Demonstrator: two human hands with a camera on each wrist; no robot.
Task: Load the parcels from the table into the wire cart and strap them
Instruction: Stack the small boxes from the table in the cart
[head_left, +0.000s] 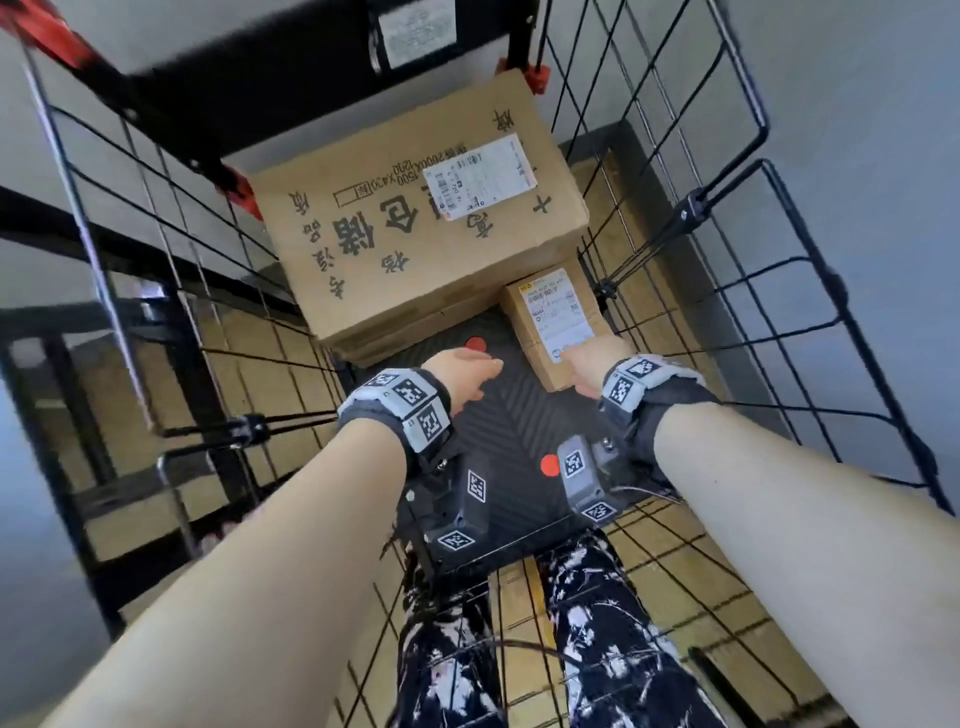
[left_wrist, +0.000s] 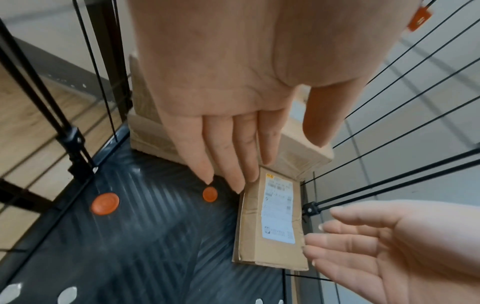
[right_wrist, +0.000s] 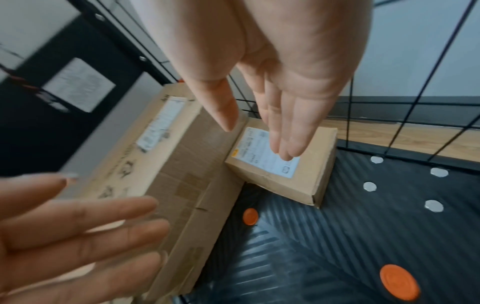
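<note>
Both hands down inside the wire cart (head_left: 810, 291), fingers straight, holding nothing. Left hand (left_wrist: 233, 102) spread above the ribbed floor (left_wrist: 145, 236); right hand (right_wrist: 291, 92) hovering over the small parcel (right_wrist: 285, 170), contact impossible to tell. Only from the head: large box (head_left: 415, 223) beyond both hands, printed top up. Only from the wrists: small parcel's edge against that box. Bare floor beneath the left hand.

The large cardboard box (head_left: 415, 218) bore big black Chinese characters, seen upside down, and the printed line "2000X1500". Its white shipping label (head_left: 480, 174) and the small parcel's label (head_left: 560, 312) were too blurred to read.
</note>
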